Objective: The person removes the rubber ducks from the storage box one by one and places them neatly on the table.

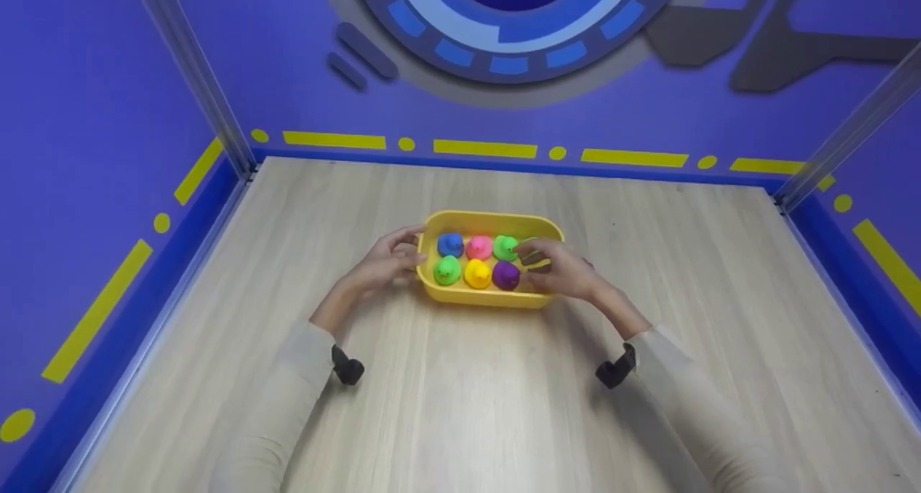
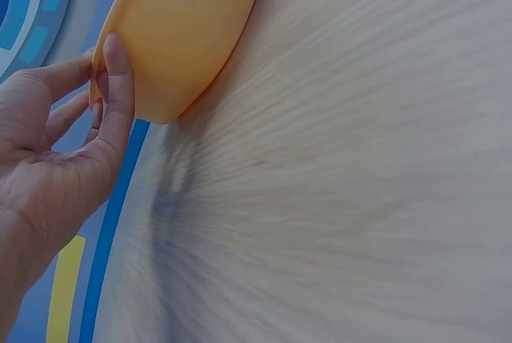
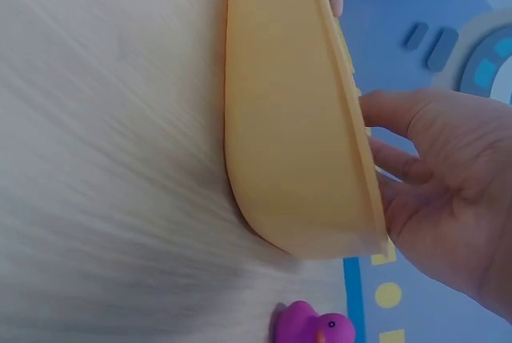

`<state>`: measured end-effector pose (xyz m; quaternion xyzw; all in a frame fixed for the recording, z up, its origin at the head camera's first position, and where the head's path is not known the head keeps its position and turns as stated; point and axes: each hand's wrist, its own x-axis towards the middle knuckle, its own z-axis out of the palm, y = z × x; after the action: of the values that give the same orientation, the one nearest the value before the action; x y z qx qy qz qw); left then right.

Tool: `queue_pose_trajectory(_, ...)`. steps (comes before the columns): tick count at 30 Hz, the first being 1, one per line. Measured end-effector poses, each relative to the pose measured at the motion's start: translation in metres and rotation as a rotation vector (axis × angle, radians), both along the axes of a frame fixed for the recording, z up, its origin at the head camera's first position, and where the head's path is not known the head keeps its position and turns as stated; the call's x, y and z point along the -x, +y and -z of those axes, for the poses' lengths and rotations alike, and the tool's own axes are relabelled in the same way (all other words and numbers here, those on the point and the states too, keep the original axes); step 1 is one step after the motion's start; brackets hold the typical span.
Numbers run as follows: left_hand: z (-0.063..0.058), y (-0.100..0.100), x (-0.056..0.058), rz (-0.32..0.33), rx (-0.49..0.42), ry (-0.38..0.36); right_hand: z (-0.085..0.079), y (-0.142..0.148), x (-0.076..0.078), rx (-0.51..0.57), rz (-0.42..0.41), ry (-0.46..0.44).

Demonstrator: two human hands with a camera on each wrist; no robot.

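A yellow plastic tub (image 1: 489, 300) stands on the table with several small rubber ducks inside. At the back are a blue duck (image 1: 450, 245), a pink duck (image 1: 478, 247) and a green duck (image 1: 504, 247). In front sit another green duck (image 1: 447, 270), a yellow duck (image 1: 478, 273) and a purple duck (image 1: 506, 276). My left hand (image 1: 388, 263) pinches the tub's left end at the rim, thumb on the outer wall. Over the right end reaches my right hand (image 1: 565, 268), its loosely bent fingers inside beside the purple duck, nothing visibly held.
A magenta duck (image 3: 312, 325) lies on the table outside the tub, by its right end; the right hand covers that spot in the head view. Blue panel walls (image 1: 489, 119) border the wooden table (image 1: 475, 392) at the back and sides.
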<state>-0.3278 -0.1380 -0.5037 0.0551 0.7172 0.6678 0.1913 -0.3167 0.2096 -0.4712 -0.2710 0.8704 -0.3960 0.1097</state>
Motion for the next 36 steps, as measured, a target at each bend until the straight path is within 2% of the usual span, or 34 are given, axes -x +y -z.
queue_pose_trajectory(5, 0.002, 0.001, 0.002, 0.004, -0.022, 0.020, -0.002, -0.006, 0.001, -0.099, -0.012, 0.020)
queue_pose_trajectory(13, -0.001, 0.001, 0.002, 0.005, -0.016, 0.010, -0.003, -0.018, 0.003, -0.214, -0.082, 0.094)
queue_pose_trajectory(19, 0.000, 0.000, 0.001, 0.008, -0.001, 0.009, 0.001, -0.026, 0.006, -0.309, -0.057, 0.124)
queue_pose_trajectory(28, 0.001, -0.002, -0.001, -0.006, -0.010, -0.013, 0.006, -0.032, 0.009, -0.339, -0.032, 0.123)
queue_pose_trajectory(36, 0.000, 0.001, -0.001, 0.005, -0.028, -0.015, 0.008, -0.029, 0.009, -0.329, -0.019, 0.177)
